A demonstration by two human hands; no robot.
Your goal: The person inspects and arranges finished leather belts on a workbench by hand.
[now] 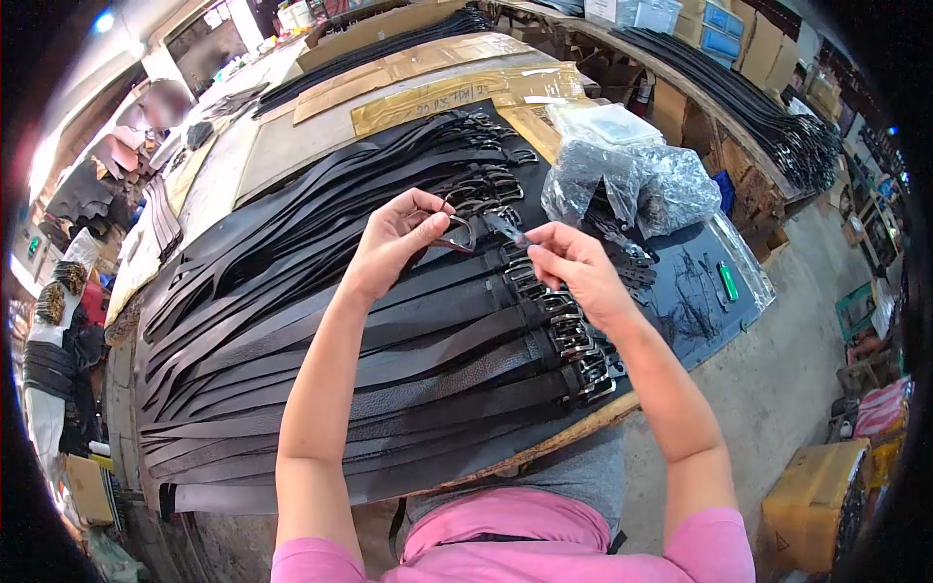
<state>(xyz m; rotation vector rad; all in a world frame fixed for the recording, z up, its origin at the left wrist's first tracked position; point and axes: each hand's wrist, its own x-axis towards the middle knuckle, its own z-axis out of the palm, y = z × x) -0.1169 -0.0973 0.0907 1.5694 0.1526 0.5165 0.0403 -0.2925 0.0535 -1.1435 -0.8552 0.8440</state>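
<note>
My left hand (pixel 400 238) is closed on a metal belt buckle (pixel 465 236), pinched between thumb and fingers above the row of belts. Close by on the right, my right hand (pixel 575 267) pinches a small, thin, shiny greyish strip (pixel 505 229), which looks like plastic film, though its kind is not certain. Beneath both hands lie many black leather belts (pixel 408 321) side by side, their straps running to the left. Their metal buckles (pixel 573 335) line up along the right side. Part of the held buckle is hidden by my left fingers.
Clear plastic bags (pixel 632 180) sit on the table's right, beside dark thin scraps (pixel 685 301) and a green object (pixel 727 282). Flat cardboard (pixel 428 107) covers the table behind the belts. More belts hang over a bench (pixel 739 102) at the back right. A taped carton (pixel 812 505) stands on the floor.
</note>
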